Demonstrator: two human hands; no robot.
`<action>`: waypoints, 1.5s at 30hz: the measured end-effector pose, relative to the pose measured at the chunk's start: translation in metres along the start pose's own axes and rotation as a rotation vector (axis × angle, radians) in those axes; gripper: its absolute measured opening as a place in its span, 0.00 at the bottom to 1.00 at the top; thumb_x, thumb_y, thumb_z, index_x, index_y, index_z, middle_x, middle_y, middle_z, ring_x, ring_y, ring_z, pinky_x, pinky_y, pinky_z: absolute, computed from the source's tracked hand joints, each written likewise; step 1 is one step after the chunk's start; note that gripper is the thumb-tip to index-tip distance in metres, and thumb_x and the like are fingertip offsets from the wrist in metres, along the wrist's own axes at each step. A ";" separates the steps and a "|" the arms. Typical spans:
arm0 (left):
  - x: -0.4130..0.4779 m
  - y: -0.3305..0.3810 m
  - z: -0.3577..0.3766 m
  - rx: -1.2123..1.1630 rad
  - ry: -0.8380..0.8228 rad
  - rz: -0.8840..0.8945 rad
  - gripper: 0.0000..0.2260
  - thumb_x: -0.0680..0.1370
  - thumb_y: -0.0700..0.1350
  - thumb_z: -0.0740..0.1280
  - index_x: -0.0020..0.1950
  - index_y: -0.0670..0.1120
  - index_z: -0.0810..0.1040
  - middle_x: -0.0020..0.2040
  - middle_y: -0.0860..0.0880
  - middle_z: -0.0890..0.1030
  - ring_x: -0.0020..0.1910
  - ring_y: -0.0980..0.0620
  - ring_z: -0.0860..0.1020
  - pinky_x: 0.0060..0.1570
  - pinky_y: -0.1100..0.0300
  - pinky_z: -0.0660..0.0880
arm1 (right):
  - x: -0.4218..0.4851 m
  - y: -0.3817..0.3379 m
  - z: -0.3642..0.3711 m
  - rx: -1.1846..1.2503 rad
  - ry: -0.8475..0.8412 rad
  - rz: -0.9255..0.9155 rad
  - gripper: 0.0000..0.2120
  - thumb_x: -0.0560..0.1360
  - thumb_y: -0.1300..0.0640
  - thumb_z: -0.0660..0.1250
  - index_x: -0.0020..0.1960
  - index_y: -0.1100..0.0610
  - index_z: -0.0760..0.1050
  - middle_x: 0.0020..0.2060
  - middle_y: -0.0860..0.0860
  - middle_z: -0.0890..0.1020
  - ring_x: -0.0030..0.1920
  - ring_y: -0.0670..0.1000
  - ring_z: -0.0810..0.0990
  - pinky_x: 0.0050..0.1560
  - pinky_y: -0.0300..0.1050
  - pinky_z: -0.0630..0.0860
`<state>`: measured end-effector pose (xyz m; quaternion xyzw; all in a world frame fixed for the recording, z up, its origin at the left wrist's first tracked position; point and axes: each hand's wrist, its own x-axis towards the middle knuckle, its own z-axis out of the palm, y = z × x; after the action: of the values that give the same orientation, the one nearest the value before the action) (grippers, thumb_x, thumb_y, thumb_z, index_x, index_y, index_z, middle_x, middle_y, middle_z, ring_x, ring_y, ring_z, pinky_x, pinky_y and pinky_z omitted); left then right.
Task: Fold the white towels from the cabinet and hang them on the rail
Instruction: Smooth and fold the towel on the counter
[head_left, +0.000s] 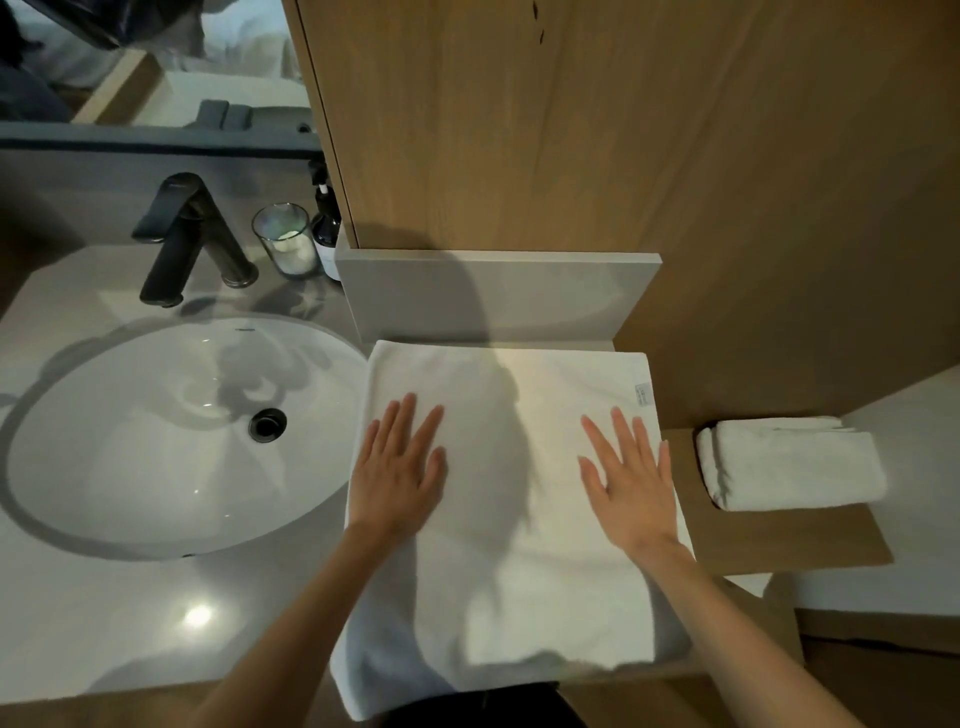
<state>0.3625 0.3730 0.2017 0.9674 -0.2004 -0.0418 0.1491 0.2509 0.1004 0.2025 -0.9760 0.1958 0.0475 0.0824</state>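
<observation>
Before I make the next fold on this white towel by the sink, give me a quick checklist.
1. Towel spread flat on the counter: ok.
2. Left hand and right hand both flat on it: ok.
3. Near edge supported: not ok, it hangs over the counter front.
4. Folded towel on the side shelf, out of the way: ok.
5. Rail free: cannot tell, not in view.

sink (67, 499): white oval basin, left in table (104, 623)
faucet (189, 236): dark, behind sink
glass (285, 239): clear, beside dark bottle (326, 228)
</observation>
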 end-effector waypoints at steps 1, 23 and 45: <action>-0.001 -0.002 -0.001 0.002 -0.013 0.005 0.25 0.81 0.58 0.46 0.78 0.59 0.52 0.80 0.53 0.47 0.78 0.55 0.43 0.76 0.55 0.41 | 0.000 0.002 -0.002 0.012 -0.013 0.018 0.26 0.79 0.36 0.37 0.76 0.34 0.40 0.78 0.43 0.41 0.77 0.48 0.35 0.77 0.57 0.38; -0.090 0.018 0.006 -0.019 0.005 -0.029 0.24 0.82 0.58 0.45 0.78 0.59 0.48 0.79 0.54 0.43 0.77 0.55 0.37 0.76 0.54 0.38 | -0.060 -0.027 0.014 -0.012 -0.040 -0.158 0.25 0.81 0.36 0.39 0.77 0.35 0.39 0.78 0.45 0.39 0.77 0.50 0.33 0.76 0.56 0.34; -0.110 0.023 0.012 -0.062 -0.002 -0.053 0.25 0.81 0.62 0.43 0.78 0.60 0.45 0.79 0.53 0.40 0.77 0.53 0.36 0.76 0.51 0.40 | -0.087 -0.018 0.014 -0.009 -0.042 -0.102 0.26 0.80 0.34 0.38 0.76 0.35 0.38 0.77 0.45 0.36 0.76 0.53 0.30 0.73 0.59 0.28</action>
<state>0.2516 0.3932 0.1999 0.9672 -0.1735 -0.0528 0.1777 0.1772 0.1522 0.2018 -0.9839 0.1436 0.0644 0.0843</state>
